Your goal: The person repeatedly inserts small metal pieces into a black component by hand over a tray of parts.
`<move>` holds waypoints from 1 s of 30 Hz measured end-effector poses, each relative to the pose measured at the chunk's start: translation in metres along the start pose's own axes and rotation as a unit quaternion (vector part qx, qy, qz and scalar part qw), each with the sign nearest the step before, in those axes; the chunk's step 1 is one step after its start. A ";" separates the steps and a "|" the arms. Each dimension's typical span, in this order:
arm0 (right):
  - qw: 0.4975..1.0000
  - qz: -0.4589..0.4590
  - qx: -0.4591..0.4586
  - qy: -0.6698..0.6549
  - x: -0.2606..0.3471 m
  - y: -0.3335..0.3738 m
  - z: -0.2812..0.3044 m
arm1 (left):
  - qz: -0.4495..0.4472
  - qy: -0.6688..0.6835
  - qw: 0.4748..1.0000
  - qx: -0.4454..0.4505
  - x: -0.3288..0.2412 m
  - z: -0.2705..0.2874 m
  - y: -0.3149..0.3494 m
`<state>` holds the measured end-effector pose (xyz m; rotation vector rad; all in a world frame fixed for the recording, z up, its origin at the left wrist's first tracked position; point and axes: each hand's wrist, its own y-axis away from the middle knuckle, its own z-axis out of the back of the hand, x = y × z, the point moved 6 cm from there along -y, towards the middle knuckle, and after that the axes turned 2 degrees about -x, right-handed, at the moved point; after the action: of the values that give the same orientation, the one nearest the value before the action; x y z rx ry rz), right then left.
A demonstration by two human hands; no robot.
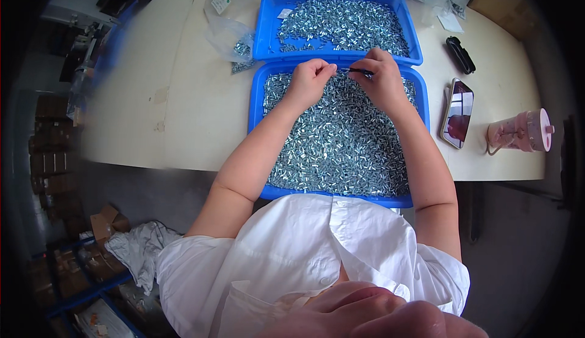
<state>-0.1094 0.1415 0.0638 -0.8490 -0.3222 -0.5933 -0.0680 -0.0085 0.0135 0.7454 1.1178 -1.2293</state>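
one black tool sits pinched in the right hand, near the closed left hand, its contents unclear.

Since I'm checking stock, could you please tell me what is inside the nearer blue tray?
Small silvery metal pieces lie inside the nearer blue tray; its floor is hidden beneath them.

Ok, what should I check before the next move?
1. Right hand gripping the slim black tool: ok.
2. Left hand holding something: cannot tell, its pinch is too small to see into.
3. Both hands over the far end of the near blue tray: ok.
4. All the small metal pieces in trays: not ok, some lie left of them with the clear bag.
5. Phone and pink cup away from the trays: ok, both at right.
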 end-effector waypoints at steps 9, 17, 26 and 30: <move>0.899 -0.209 -0.028 -0.384 -0.016 0.009 -0.015 | 0.186 0.300 0.931 0.089 0.004 -0.008 0.007; 0.883 -0.248 0.006 -0.399 -0.025 0.010 -0.022 | 0.206 0.313 0.923 0.092 0.009 -0.006 0.004; 0.887 -0.260 0.047 -0.378 -0.015 0.012 -0.031 | 0.128 0.251 0.959 0.015 0.007 0.005 0.002; 0.885 -0.247 0.094 -0.383 -0.026 0.015 -0.032 | 0.115 0.236 0.965 -0.001 0.005 0.006 0.001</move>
<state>-0.1200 0.1336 0.0213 -0.7828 -1.3316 -0.6594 -0.0661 -0.0154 0.0110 1.1718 1.3702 -0.8735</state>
